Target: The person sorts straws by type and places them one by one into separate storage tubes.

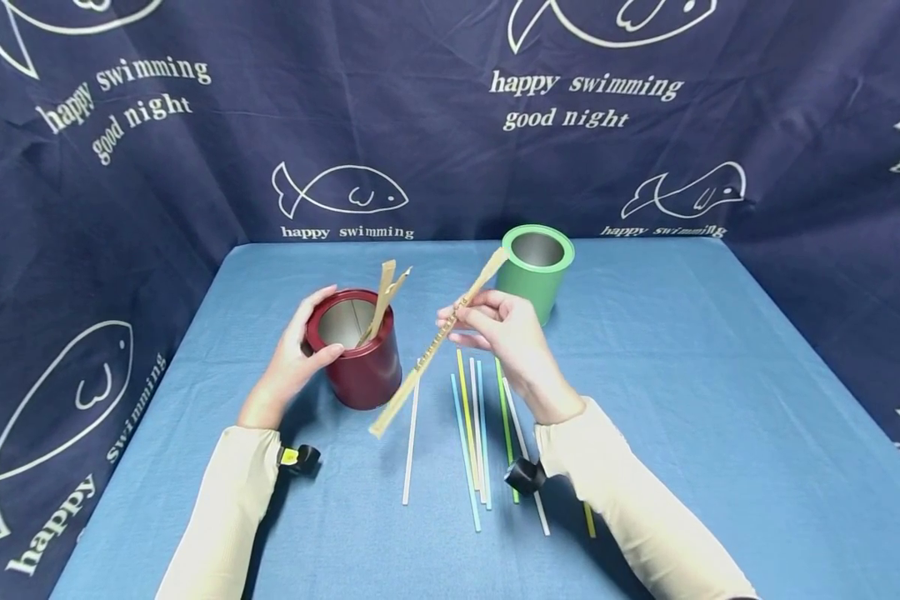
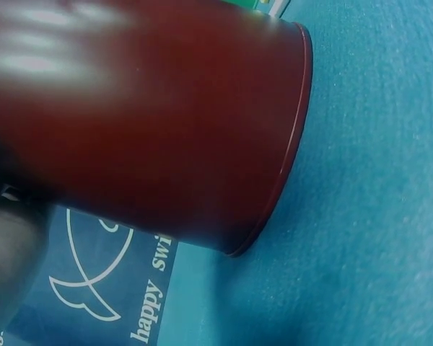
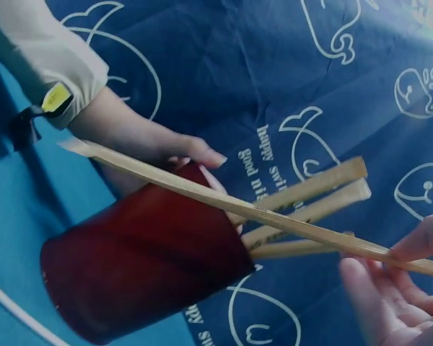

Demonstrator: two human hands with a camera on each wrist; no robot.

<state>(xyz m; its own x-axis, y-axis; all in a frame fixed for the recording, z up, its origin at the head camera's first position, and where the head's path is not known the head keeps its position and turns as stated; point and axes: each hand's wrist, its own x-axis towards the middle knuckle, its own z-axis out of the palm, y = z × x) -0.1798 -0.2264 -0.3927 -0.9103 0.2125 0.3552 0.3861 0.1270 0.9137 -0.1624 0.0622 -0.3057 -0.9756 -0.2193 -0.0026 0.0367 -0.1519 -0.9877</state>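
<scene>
My right hand (image 1: 506, 325) pinches a long tan paper-wrapped stick (image 1: 438, 337) with dark lettering. The stick slants in the air, its lower end in front of a dark red can (image 1: 363, 375). My left hand (image 1: 292, 358) grips that can near its rim, the thumb at the front edge and the fingers on the far side. Several similar tan sticks (image 1: 381, 300) stand tilted inside the can and lean to its right. In the right wrist view, the held stick (image 3: 274, 216) crosses in front of the can (image 3: 144, 267). Only the can's side (image 2: 151, 122) fills the left wrist view.
Behind the right hand stands a green can (image 1: 536, 279), its visible inside bare metal. Thin sticks in blue (image 1: 465, 454), yellow (image 1: 467, 408), green (image 1: 506, 425) and white (image 1: 411, 450) lie on the blue cloth (image 1: 682, 400). A dark printed curtain (image 1: 450, 125) hangs behind the table.
</scene>
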